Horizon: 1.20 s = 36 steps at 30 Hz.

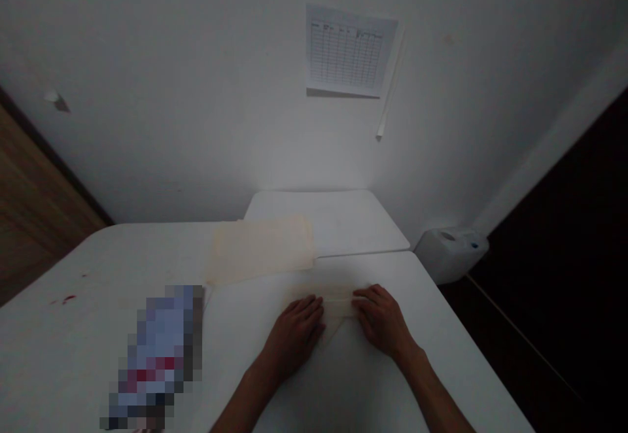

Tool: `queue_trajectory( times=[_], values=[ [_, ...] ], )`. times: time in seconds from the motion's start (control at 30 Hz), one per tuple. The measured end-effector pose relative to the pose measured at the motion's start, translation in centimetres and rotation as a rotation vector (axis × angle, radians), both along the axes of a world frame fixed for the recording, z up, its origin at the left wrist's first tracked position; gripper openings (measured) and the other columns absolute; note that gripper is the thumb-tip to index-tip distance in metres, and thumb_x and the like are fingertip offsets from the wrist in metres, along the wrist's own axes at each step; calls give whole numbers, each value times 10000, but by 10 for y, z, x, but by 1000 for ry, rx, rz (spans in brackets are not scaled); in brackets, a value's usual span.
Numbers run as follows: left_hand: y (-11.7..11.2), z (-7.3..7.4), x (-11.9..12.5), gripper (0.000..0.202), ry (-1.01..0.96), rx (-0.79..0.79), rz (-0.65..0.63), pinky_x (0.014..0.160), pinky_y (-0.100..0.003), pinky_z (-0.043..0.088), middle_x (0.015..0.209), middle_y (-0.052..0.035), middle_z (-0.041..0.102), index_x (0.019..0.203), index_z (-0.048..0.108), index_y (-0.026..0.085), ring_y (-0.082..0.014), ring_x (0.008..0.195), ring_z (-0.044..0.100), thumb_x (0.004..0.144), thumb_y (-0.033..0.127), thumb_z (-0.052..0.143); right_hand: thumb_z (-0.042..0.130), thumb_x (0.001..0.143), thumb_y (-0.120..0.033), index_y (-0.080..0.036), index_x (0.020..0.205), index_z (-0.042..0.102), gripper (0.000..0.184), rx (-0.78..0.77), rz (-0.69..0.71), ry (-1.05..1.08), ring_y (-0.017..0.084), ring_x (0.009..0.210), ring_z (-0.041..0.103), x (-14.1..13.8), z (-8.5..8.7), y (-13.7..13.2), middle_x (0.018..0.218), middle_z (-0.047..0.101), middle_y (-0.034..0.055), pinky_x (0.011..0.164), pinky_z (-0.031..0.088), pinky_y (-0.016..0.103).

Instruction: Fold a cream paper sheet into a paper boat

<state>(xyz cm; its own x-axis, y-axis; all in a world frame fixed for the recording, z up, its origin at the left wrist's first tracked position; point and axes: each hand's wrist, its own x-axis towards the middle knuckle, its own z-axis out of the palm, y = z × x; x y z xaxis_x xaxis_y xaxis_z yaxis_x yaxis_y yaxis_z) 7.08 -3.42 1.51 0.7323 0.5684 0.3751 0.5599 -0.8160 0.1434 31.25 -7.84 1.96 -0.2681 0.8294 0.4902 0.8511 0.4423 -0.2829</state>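
1. Left hand (294,335), right hand (383,320): both grips open, fingers flat and pointing toward each other, pressing on a cream cloth (336,305). No pinch visible from my station.
2. Cloth sits between the hands on the white surface (343,394), one corner angled toward me. Even, flat pressure from both palms should limit bunching.
3. Left of the hands: a pixelated object (157,354), too blurred to identify.
4. Farther on: a second cream cloth (260,250), lying flat.
5. Far end: a white table (324,220), a white plastic jerrycan (451,253), and a gridded paper chart (350,50) on the wall.
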Motion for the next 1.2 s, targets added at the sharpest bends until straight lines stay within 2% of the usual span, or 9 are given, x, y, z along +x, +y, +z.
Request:
queue_trajectory(
  times=[0.07,0.2,0.3,0.43,0.63,0.93,1.2],
  values=[
    [0,-1,1,287,16,-2,9,952,-432,489,1271,-90,612,1164,612,170,-253,1176,563,914,242,489,537,841,-89,-181,1067,652,270,30,-16,36,234,961,536,-10,1,3,1070,662,84,866,475,403],
    [-1,-3,4,299,38,-5,24,937,-449,494,1270,-102,611,1182,603,162,-268,1171,565,912,237,496,510,886,-84,-218,1106,651,293,-11,113,53,211,953,549,-34,-4,7,1080,672,51,862,485,357],
    [-2,-2,4,299,32,1,15,932,-452,497,1259,-106,618,1181,605,156,-270,1165,569,915,228,488,525,900,-104,-217,1100,661,267,-63,156,87,195,928,563,-43,-9,9,1077,684,44,840,498,322],
    [-2,-1,4,283,1,23,-3,926,-445,502,1203,-86,655,1151,626,170,-270,1145,582,922,220,467,539,906,-121,-237,1120,659,271,-100,144,118,181,930,560,-43,-11,10,1106,685,25,842,496,307],
    [-1,-3,-1,303,-17,63,14,923,-442,511,1187,-79,663,1163,622,172,-267,1129,590,924,225,444,565,868,-78,-252,1196,623,375,-126,146,45,163,946,547,-42,-11,12,1187,658,-1,861,491,280],
    [0,-13,-24,294,14,62,99,939,-449,505,1228,-55,644,1152,641,198,-270,1141,572,916,251,473,530,902,-125,-222,1152,656,296,-120,138,84,201,940,558,-44,-11,9,1180,662,42,845,507,334],
    [-4,-9,-40,273,-4,44,185,891,-469,499,1206,-27,658,1137,642,238,-285,1112,561,903,263,504,531,911,-129,-225,1140,657,278,-120,137,68,200,956,548,-44,-12,10,1180,662,31,870,491,335]
  ],
)
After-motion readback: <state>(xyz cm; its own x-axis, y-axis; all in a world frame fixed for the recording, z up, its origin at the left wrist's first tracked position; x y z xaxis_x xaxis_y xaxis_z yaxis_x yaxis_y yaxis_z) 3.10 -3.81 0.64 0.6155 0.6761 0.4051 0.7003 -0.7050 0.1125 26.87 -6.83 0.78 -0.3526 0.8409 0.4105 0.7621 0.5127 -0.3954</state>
